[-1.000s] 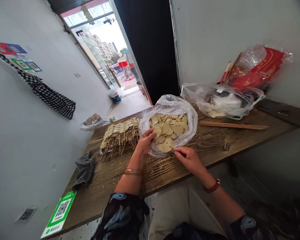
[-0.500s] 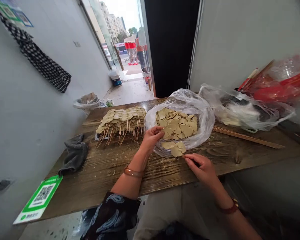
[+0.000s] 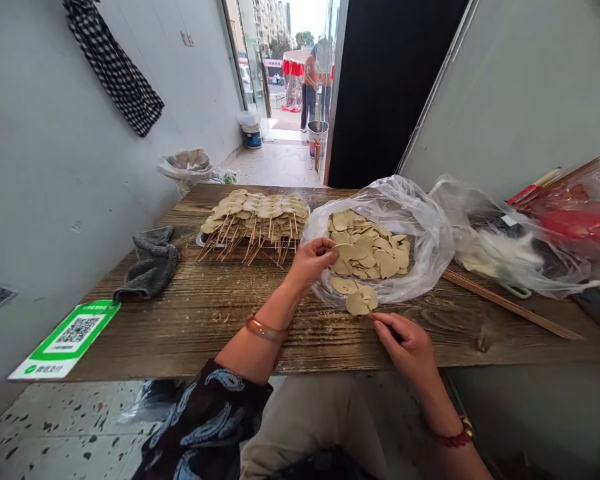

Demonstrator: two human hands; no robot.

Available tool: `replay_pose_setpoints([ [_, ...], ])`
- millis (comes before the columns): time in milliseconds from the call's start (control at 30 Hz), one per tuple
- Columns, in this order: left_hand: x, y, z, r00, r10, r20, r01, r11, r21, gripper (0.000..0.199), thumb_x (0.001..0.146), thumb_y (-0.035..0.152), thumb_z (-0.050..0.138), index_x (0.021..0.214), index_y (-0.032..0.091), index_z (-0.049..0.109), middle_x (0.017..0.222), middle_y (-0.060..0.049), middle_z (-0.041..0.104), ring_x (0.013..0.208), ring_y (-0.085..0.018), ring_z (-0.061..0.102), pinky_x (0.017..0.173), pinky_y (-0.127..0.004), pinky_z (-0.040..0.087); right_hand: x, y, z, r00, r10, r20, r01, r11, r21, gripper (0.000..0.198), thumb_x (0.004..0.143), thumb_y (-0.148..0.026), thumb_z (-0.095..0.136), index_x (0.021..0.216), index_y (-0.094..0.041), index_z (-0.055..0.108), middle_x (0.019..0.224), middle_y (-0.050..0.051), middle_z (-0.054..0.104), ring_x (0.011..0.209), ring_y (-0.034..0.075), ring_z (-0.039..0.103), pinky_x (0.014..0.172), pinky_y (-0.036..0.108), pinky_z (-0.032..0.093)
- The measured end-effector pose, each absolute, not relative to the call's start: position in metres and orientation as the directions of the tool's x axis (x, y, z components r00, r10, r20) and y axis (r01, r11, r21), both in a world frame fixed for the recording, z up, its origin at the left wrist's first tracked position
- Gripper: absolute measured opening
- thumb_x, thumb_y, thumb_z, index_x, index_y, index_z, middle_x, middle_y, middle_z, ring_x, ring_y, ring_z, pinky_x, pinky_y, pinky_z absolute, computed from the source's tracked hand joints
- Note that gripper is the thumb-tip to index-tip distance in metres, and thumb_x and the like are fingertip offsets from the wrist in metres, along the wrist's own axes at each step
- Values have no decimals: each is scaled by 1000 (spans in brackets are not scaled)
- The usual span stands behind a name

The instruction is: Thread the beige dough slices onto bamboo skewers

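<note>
Left hand (image 3: 314, 261): farther forward, fingers (image 3: 322, 241) bent, tips pinched to the thumb (image 3: 327, 259). Left forearm (image 3: 254, 352) slants inward, wrist (image 3: 291, 289) near straight. Right hand (image 3: 406, 341): nearer the body, likewise pinched at thumb and forefinger (image 3: 391, 318), remaining fingers curled. Right forearm (image 3: 434, 400) angles inward from the lower right. Hands stand apart, fingertips turned inward.

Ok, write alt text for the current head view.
A person's right hand holds a skewer bearing pale slices; the left hand pinches another slice at an open plastic bag. Loaded skewers lie stacked leftward on the wooden table.
</note>
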State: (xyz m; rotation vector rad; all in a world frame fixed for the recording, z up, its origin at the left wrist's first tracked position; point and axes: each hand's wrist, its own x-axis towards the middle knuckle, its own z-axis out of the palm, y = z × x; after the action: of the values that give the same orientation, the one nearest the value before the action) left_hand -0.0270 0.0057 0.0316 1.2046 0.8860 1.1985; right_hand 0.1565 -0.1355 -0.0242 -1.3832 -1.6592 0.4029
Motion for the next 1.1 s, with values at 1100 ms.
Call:
replay_pose_setpoints([
  [1100, -25, 4, 26, 260, 965, -29, -322, 115, 940, 27, 54, 27, 76, 72, 13, 61, 58, 2, 56, 48, -5, 44, 45, -18, 33, 156, -134, -30, 44, 879, 475, 615, 351, -706, 19, 86, -27, 55, 93, -24, 72, 87, 4, 74, 81, 21, 69, 76, 34, 54],
])
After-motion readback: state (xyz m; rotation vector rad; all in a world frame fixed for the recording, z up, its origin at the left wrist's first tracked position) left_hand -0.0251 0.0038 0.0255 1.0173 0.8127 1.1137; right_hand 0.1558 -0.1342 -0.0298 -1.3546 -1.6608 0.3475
